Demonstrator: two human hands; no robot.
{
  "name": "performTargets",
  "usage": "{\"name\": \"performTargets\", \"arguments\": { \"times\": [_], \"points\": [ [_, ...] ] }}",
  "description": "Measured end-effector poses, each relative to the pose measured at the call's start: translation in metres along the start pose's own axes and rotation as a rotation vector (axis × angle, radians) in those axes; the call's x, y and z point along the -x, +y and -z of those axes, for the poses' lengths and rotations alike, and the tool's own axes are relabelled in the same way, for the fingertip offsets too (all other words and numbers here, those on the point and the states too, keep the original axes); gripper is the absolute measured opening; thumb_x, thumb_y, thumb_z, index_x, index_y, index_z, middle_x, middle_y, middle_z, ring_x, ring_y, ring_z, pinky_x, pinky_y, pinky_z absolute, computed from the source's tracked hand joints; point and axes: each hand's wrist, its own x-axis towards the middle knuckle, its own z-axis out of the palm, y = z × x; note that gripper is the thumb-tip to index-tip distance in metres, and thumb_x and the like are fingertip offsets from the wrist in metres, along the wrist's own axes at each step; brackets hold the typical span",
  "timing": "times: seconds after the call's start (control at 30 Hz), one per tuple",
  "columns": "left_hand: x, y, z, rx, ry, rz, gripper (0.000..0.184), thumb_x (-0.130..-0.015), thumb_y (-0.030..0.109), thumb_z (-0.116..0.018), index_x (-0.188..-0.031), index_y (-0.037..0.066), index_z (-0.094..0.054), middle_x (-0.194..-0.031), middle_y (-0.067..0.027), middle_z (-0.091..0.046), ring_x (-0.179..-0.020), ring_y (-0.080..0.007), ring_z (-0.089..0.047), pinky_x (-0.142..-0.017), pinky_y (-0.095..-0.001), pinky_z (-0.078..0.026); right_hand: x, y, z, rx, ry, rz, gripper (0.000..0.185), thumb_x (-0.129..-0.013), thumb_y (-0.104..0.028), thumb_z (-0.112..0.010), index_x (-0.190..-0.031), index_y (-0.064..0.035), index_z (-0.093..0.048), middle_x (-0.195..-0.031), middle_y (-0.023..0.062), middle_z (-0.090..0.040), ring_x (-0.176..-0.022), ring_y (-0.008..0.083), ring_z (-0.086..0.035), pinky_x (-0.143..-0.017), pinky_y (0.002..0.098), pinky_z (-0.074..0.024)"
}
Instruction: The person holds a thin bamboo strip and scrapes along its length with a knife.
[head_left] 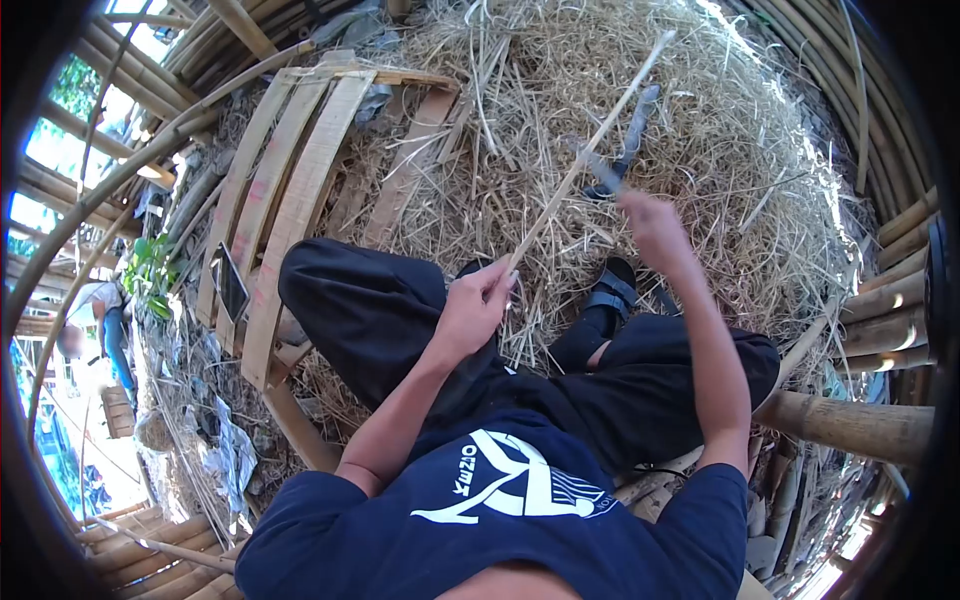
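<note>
My left hand (478, 306) is closed round the lower end of a long, pale bamboo strip (557, 195), which slants up and to the right. In my right hand (655, 228) is a knife (598, 168), its handle hidden by the fingers. The blade, slightly blurred, points up and left and meets or overlaps the strip around its middle; whether they touch I cannot tell. Behind the blade a dark, curved sheath-like object (637, 127) lies on the shavings.
Bamboo shavings (740, 150) cover the ground. At left stands a wooden slatted frame (262, 200) with a phone-like dark object (229, 283) on it. Bamboo poles (850, 425) are at right. Beyond the left-hand poles, another person (105, 318) is bending.
</note>
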Motion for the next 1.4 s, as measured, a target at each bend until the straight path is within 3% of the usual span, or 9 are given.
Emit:
{"name": "performTargets", "arguments": {
  "times": [0.23, 0.3, 0.53, 0.67, 0.8, 0.87, 0.93, 1.07, 1.4],
  "points": [
    [-0.007, 0.007, -0.008, -0.37, 0.13, -0.252, 0.031, -0.093, 0.008, -0.056, -0.122, -0.003, -0.057, -0.074, -0.0246, -0.059, -0.055, -0.0183, -0.054, -0.055, -0.0312, -0.044, 0.031, -0.022, -0.064, 0.117, -0.254, 0.231, 0.032, -0.096, -0.032, -0.048, -0.085, -0.0038, -0.056, -0.062, 0.0197, -0.056, -0.062, 0.0419, -0.056, -0.057, 0.0498, -0.0421],
    [-0.002, 0.007, -0.01, -0.437, 0.145, -0.238, 0.03, -0.092, 0.007, -0.053, -0.12, 0.001, -0.059, -0.077, -0.0276, -0.06, -0.071, -0.0422, -0.061, -0.06, -0.0446, -0.047, 0.03, -0.018, -0.065, 0.201, -0.217, 0.319, 0.033, -0.095, -0.036, -0.049, -0.082, -0.0063, -0.056, -0.061, 0.0193, -0.056, -0.062, 0.0416, -0.057, -0.057, 0.0504, -0.043],
    [0.007, 0.003, 0.001, -0.54, 0.13, -0.189, 0.03, -0.092, 0.007, -0.053, -0.12, -0.003, -0.057, -0.073, -0.0271, -0.059, -0.07, -0.0419, -0.061, -0.059, -0.0455, -0.046, 0.009, 0.015, -0.067, 0.429, -0.227, 0.314, 0.034, -0.094, -0.04, -0.048, -0.085, -0.009, -0.059, -0.067, 0.0175, -0.06, -0.064, 0.0406, -0.06, -0.059, 0.0515, -0.046],
    [0.044, -0.018, 0.013, -0.44, 0.187, -0.343, 0.028, -0.092, 0.003, -0.052, -0.118, -0.004, -0.057, -0.077, -0.0266, -0.061, -0.069, -0.0335, -0.067, -0.056, -0.0377, -0.046, -0.026, 0.066, -0.003, 0.402, 0.163, -0.143, 0.034, -0.095, -0.03, -0.044, -0.093, -0.0052, -0.066, -0.09, 0.0188, -0.067, -0.078, 0.0376, -0.066, -0.071, 0.0476, -0.0526],
    [0.052, 0.0, 0.021, -0.264, 0.105, 0.024, 0.026, -0.095, 0.006, -0.052, -0.119, -0.004, -0.059, -0.061, -0.0111, -0.054, -0.054, -0.0084, -0.05, -0.051, -0.0275, -0.04, -0.033, 0.068, 0.029, 0.314, 0.297, -0.323, 0.036, -0.096, -0.033, -0.044, -0.094, -0.0033, -0.065, -0.084, 0.0216, -0.066, -0.077, 0.0389, -0.065, -0.069, 0.0503, -0.0499],
    [0.036, -0.004, 0.022, -0.108, 0.073, 0.088, 0.028, -0.097, 0.008, -0.052, -0.122, -0.003, -0.058, -0.06, 0.0011, -0.042, -0.053, -0.0041, -0.035, -0.048, -0.0222, -0.032, -0.024, 0.074, 0.003, 0.303, 0.41, 0.343, 0.026, -0.096, -0.025, -0.044, -0.097, -0.0069, -0.063, -0.087, 0.0201, -0.065, -0.074, 0.034, -0.065, -0.061, 0.046, -0.0474],
    [0.024, 0.002, 0.024, 0.09, 0.032, 0.145, 0.031, -0.098, 0.01, -0.051, -0.127, 0.001, -0.056, -0.063, 0.0074, -0.036, -0.053, -0.0015, -0.031, -0.047, -0.0198, -0.027, 0.004, 0.013, -0.019, 0.095, -0.028, -0.01, 0.028, -0.097, -0.028, -0.047, -0.091, -0.0045, -0.061, -0.079, 0.0188, -0.065, -0.069, 0.0342, -0.064, -0.059, 0.0468, -0.0444],
    [0.013, 0.007, 0.021, 0.098, -0.055, 0.137, 0.033, -0.099, 0.012, -0.05, -0.131, 0.003, -0.054, -0.064, 0.0087, -0.035, -0.053, -0.0004, -0.031, -0.046, -0.0185, -0.027, 0.029, -0.029, -0.06, 0.064, -0.356, 0.094, 0.036, -0.096, -0.035, -0.047, -0.09, -0.0028, -0.062, -0.072, 0.0218, -0.061, -0.071, 0.0411, -0.061, -0.065, 0.0495, -0.0461],
    [0.02, 0.014, 0.021, 0.337, -0.135, 0.32, 0.029, -0.102, 0.017, -0.046, -0.128, 0.007, -0.053, -0.057, 0.0109, -0.03, -0.041, 0.0018, -0.024, -0.037, -0.0166, -0.019, 0.008, -0.006, -0.066, 0.33, -0.36, 0.259, 0.038, -0.093, -0.044, -0.049, -0.084, -0.0105, -0.063, -0.07, 0.0208, -0.062, -0.075, 0.0384, -0.063, -0.064, 0.0488, -0.0487]
  ]
}}
